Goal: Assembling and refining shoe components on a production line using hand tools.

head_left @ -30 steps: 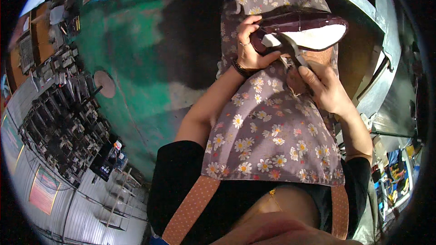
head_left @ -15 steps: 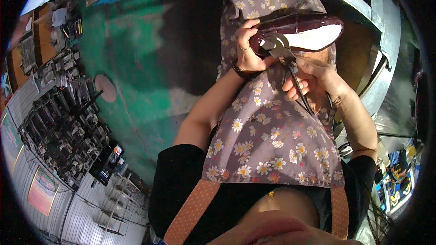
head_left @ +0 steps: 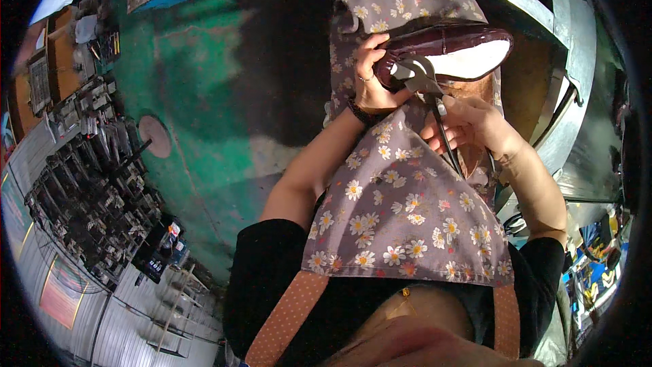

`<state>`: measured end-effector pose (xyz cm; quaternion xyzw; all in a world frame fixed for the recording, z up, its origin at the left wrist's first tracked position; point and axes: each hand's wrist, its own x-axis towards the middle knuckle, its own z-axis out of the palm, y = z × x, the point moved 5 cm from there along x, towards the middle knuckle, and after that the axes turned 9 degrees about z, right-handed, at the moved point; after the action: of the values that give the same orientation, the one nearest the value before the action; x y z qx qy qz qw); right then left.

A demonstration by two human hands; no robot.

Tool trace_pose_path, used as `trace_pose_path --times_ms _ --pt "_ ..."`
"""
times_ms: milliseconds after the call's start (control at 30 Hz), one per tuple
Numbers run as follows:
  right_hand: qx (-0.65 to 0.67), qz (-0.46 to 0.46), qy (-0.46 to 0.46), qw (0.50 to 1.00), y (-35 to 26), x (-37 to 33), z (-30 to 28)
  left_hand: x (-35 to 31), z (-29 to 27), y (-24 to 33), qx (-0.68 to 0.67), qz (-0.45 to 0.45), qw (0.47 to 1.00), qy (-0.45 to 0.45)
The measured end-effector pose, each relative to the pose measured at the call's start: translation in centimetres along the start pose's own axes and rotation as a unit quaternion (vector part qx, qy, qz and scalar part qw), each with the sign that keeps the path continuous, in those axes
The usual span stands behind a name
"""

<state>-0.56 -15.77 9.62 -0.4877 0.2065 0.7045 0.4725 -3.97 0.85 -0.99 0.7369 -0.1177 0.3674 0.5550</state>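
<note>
Over green floor (head_left: 204,95), left hand (head_left: 370,75) steadies maroon shoe (head_left: 448,44); right hand (head_left: 468,126) has its grip closed on pincers (head_left: 424,88) beneath.

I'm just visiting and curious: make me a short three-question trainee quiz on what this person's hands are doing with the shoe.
1. True or false: the left hand grips the dark glossy shoe at one end.
2. Which tool does the right hand hold? A) hammer B) metal pincers C) brush
3. Fill in: the pincers' head rests against the ____, over a floral apron.

Key
1. True.
2. B: the handles run down into the right hand.
3. Shoe, at its edge near the pale underside.
</note>
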Motion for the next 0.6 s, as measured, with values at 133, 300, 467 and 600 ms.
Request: trace_pose_path --times_ms 133,300,467,600 --pt "0.088 0.045 -0.024 0.995 0.1 -0.3 0.7 -0.2 -0.1 0.0 -0.001 -0.014 1.0 -0.002" --pt "0.051 0.03 0.013 0.998 0.1 -0.4 1.3 -0.3 -0.1 0.1 0.023 0.004 1.0 -0.012" --pt "-0.529 -0.26 0.309 0.747 -0.4 -0.1 0.5 -0.3 0.0 -0.5 -0.005 0.003 1.0 0.017" --pt "-0.514 -0.394 0.355 0.674 -0.6 0.3 0.9 -0.1 0.0 -0.6 0.006 -0.01 1.0 0.024"
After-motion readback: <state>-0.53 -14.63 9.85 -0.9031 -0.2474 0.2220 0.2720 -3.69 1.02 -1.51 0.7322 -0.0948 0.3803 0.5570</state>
